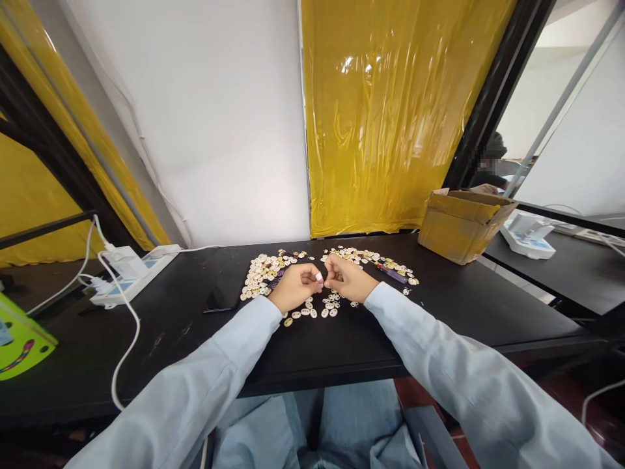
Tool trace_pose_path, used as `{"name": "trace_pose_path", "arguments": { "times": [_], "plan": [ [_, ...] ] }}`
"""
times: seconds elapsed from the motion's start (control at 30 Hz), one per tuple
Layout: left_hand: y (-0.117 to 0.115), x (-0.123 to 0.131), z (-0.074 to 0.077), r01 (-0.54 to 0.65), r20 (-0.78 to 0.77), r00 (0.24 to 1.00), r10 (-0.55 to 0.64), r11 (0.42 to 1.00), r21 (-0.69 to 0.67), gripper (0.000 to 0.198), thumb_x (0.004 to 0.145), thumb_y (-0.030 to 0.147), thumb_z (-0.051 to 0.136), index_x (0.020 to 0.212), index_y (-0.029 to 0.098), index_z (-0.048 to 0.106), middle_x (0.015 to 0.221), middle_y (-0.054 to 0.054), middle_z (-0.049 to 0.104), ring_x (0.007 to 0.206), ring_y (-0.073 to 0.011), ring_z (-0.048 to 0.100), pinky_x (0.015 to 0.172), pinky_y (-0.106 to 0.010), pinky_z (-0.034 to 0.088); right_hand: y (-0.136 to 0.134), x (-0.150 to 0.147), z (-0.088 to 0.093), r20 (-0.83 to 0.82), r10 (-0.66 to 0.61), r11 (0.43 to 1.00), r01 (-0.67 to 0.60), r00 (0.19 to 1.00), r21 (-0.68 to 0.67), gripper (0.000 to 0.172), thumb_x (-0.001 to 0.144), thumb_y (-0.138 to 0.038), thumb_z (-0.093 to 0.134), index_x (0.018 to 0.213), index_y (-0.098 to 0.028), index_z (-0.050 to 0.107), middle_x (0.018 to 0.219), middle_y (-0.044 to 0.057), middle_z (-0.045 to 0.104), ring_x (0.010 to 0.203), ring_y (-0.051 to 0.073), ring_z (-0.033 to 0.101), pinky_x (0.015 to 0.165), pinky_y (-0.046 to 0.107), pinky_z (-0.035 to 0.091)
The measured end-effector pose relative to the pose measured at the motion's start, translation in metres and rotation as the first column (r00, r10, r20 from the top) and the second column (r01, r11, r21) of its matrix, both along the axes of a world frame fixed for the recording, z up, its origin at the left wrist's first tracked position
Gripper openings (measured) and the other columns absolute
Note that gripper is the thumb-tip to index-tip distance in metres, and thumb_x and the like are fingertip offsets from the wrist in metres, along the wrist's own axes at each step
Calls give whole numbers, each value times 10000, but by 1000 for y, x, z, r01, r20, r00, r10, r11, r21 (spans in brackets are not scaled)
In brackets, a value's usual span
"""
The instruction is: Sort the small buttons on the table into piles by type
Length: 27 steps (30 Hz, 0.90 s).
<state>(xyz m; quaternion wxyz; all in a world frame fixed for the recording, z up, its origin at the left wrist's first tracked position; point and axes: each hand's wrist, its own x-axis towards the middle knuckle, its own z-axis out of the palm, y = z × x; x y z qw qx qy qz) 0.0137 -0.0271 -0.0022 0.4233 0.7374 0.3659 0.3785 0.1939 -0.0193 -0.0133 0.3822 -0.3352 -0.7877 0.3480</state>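
My left hand is closed in a pinch above the middle of the black table, with a small white piece at its fingertips. Facing it, my right hand pinches too, its fingertips almost meeting the left ones. Whatever the right fingers grip is too small to make out. Beneath and around both hands lie many small pale oval pieces with holes, like buttons. Beside the right hand, among more of these pieces, rests a screwdriver with a dark purplish handle.
A black phone lies left of the pieces. Further left are a white power strip with plugs and cables and a bright green object. A cardboard box stands at the back right. Beyond it a person is partly visible.
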Motion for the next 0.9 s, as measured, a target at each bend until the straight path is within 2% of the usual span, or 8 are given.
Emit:
{"name": "trace_pose_path", "arguments": {
  "times": [0.17,0.27,0.33,0.47,0.6,0.77,0.9],
  "plan": [
    [4,-4,3,-14,-9,1000,15,1000,26,98,668,91,629,735,137,575,696,-15,635,648,-143,651,654,-264,508,-1,-2,3,-79,-47,995,41,996,-86,233,702,-171,614,822,-212,419,637,-52,549,585,115,541,566,243,412],
    [7,-5,6,-54,43,998,52,997,52,104,683,128,647,752,140,571,702,-13,635,651,-139,652,643,-253,507,2,-4,3,-124,-141,983,124,982,-135,169,715,-219,636,819,-187,507,659,-11,614,625,133,586,607,266,451],
    [9,-6,7,-70,97,993,66,997,38,117,687,148,657,757,141,565,711,-12,634,653,-134,651,654,-257,513,4,-4,2,-116,-157,980,139,981,-144,121,738,-265,626,778,-169,565,679,19,639,630,138,592,612,275,468],
    [12,-6,6,-76,143,987,76,997,-6,144,686,178,676,766,137,564,712,-12,629,653,-132,649,663,-266,519,6,-4,0,-83,-142,985,133,986,-107,119,756,-273,600,723,-160,616,691,28,654,629,133,589,608,268,474],
    [11,-6,5,-66,124,990,64,998,12,144,675,173,679,754,137,564,708,-13,627,654,-131,642,670,-268,517,4,-5,-1,-35,-154,987,153,987,-41,97,750,-239,586,704,-160,619,669,16,644,618,125,577,612,257,465],
    [10,-8,7,-94,-33,995,98,990,107,107,666,135,640,757,146,585,723,-23,638,670,-141,631,650,-259,500,4,-3,0,51,-157,987,158,986,-20,76,744,-224,588,729,-159,625,668,19,638,613,130,578,607,262,470],
    [10,-13,8,-112,-289,934,208,943,314,74,674,119,595,723,168,623,635,-2,620,589,-137,577,596,-252,441,6,6,7,93,-268,963,264,959,56,64,721,-196,606,755,-158,644,684,26,646,621,136,585,611,266,475]
  ]
}}
